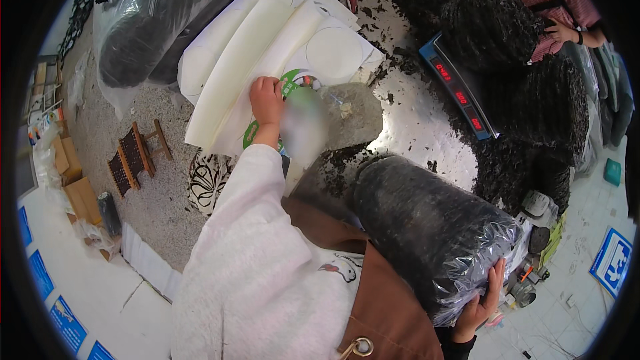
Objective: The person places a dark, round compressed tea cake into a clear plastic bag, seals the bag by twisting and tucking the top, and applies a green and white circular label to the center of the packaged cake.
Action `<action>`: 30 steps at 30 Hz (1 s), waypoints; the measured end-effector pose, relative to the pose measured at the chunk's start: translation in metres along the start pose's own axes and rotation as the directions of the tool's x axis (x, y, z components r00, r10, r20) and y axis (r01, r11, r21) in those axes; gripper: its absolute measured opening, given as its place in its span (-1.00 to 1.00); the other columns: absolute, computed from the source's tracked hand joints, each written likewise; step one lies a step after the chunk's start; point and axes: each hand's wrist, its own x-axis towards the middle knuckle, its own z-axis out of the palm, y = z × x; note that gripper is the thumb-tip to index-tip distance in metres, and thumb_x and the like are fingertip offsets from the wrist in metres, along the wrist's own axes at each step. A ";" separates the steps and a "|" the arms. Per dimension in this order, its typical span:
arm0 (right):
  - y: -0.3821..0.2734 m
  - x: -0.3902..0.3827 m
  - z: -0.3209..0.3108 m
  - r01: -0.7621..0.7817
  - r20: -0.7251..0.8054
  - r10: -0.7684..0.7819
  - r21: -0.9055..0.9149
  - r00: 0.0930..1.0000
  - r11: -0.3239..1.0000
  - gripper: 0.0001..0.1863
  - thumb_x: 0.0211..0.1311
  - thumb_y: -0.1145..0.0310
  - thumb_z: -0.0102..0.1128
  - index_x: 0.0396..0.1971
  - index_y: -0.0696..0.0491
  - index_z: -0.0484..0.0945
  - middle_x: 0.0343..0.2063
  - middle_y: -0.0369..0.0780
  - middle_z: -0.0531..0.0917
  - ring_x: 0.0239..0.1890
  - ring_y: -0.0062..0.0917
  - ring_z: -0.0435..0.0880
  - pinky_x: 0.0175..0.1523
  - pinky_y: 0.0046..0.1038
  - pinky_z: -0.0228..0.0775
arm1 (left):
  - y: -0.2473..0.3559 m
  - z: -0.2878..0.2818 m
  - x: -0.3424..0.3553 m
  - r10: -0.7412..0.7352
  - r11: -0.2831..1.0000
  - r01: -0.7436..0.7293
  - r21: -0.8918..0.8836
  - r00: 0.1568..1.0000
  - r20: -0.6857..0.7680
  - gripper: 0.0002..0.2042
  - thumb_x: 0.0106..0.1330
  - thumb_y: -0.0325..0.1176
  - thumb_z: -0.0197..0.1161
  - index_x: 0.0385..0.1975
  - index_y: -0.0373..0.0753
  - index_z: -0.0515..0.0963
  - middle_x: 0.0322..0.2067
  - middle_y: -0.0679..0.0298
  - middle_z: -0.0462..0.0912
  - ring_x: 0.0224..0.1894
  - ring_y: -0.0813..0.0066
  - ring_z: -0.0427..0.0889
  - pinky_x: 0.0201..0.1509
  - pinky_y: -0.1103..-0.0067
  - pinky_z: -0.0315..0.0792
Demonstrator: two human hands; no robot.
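Observation:
My left hand [268,103], in a pale sleeve, reaches over the white paper sheets [230,67]. Its fingers are curled in at the edge of a green round label [291,83]; part of the label is blurred. Another green label [251,135] shows below the wrist. My right hand [483,300] lies against the crinkled end of a large clear plastic bag [433,227] packed with dark material, fingers stretched along the plastic. The bag leans across the table edge at my right side. A grey stone-like block [353,117] sits beside the labels.
A blue scale with a red display [460,93] stands beyond the bag. Dark shreds [413,0] and stacked dark bundles [493,23] cover the table's far right. Another person's hand [562,31] is there. A small slatted stool [130,160] stands on the left floor.

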 end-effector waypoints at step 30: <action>-0.001 0.002 0.002 -0.025 -0.021 0.025 0.005 0.999 1.000 -0.47 0.21 0.08 -0.09 0.00 0.21 0.37 0.10 0.00 0.35 0.22 -0.09 0.20 0.28 -0.17 -0.10 | 0.010 0.012 0.012 -0.427 0.841 0.515 -0.163 0.818 0.385 -0.88 0.10 -0.42 0.21 -0.49 -0.33 0.46 -0.57 0.17 0.53 -0.50 0.40 0.50 -0.36 0.53 0.37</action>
